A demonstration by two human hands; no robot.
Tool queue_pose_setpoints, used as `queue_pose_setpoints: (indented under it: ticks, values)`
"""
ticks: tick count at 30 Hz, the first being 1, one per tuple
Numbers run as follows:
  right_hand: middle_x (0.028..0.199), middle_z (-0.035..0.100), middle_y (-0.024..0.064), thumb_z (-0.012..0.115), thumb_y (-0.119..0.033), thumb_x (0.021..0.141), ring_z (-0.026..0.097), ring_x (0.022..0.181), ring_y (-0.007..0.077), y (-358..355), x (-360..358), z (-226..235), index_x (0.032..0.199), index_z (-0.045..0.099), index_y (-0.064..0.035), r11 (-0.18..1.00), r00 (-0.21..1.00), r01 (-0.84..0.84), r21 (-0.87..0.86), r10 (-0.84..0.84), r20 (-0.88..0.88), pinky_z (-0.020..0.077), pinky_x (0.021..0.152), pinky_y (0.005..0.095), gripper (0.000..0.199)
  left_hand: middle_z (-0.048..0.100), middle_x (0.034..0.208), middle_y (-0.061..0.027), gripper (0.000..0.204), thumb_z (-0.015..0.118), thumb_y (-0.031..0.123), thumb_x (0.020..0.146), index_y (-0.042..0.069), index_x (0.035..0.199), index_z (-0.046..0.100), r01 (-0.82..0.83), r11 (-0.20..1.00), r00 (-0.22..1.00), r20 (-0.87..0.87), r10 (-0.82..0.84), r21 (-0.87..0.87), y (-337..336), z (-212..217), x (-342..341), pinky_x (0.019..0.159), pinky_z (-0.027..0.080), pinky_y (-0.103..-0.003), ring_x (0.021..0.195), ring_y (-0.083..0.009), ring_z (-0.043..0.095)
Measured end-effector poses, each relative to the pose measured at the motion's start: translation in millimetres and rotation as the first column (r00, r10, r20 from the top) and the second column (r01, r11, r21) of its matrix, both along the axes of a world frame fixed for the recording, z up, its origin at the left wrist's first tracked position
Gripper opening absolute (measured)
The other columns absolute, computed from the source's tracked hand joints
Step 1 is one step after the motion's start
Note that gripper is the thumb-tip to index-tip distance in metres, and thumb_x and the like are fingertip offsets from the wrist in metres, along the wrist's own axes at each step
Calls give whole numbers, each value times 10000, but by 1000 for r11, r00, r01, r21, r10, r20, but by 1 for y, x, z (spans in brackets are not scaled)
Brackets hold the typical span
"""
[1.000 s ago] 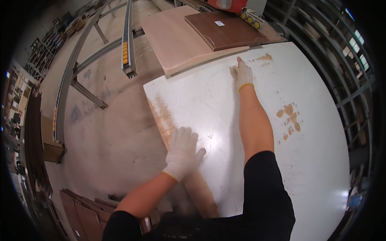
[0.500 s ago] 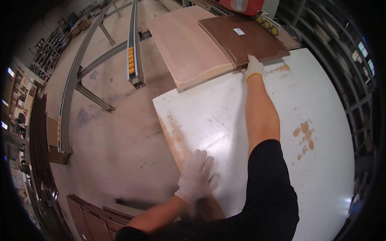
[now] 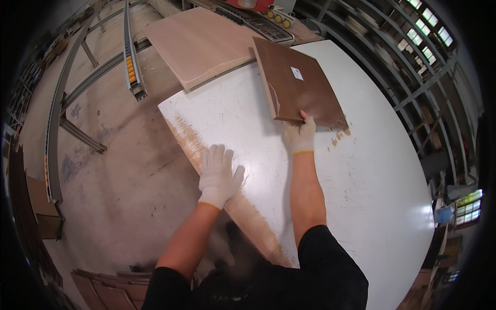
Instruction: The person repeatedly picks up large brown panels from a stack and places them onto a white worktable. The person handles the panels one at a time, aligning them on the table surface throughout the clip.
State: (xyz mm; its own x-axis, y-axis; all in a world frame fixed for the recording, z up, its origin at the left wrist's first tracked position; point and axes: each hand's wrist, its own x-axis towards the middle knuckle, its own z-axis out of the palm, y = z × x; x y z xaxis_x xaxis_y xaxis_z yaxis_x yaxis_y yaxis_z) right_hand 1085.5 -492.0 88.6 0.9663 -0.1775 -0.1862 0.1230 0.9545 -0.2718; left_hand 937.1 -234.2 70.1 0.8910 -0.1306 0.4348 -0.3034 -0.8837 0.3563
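Several reddish-brown panels are seen in a stack of panels [image 3: 111, 295], low and to the left of the near end of the white table [image 3: 361, 181], partly cut off by the lower rim of view.

1 worn brown strip [image 3: 253, 222]: borne along the left edge of the table, the white surface being lightly scratched.

1 gloved left hand [image 3: 218, 175]: laid over the table's left edge, fingers straightened, thumb spread aside; nothing is gripped.

1 gloved right hand [image 3: 300, 137]: placed above the table's middle, closed on the near edge of the brown panel [image 3: 312, 95]; the thumb is set on top, the fingers are hidden beneath.

The brown panel is held tilted over the table's far half, marked with 1 white label [image 3: 296, 73]; whether a corner is rested on the table cannot be told.

1 pinkish panel [image 3: 206, 41]: laid at the table's far edge.

1 roller rail [image 3: 130, 70], fitted with yellow rollers: sited beyond the table's left side.

3 yellow wheels [image 3: 279, 19]: mounted beyond the table's far edge.

Grey shelving [image 3: 372, 62]: ranged to the table's right.
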Motion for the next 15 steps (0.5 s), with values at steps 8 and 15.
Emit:
queue_pose_setpoints:
  ticks: [8, 15]
  values:
    - [1425, 584, 157, 640, 61, 864, 578, 1321, 321, 17, -163, 32, 1393, 522, 11, 997, 986, -9, -71, 20, 165, 560, 1095, 492, 544, 444, 1550, -228, 784, 737, 400, 895, -37, 1481, 453, 32, 720, 821, -393, -415, -693, 0, 41, -34, 1231, 309, -459, 1453, -365, 404]
    - [1474, 556, 126, 700, -379, 948, 527, 1328, 277, 94, -261, 51, 1429, 546, -23, 819, 852, -110, -563, 370, 371, 359, 1193, 426, 618, 638, 1304, -103, 567, 746, 203, 923, -40, 1386, 526, 92, -363, 767, 298, -568, -927, -23, 134, -165, 993, 516, -326, 1143, -151, 631]
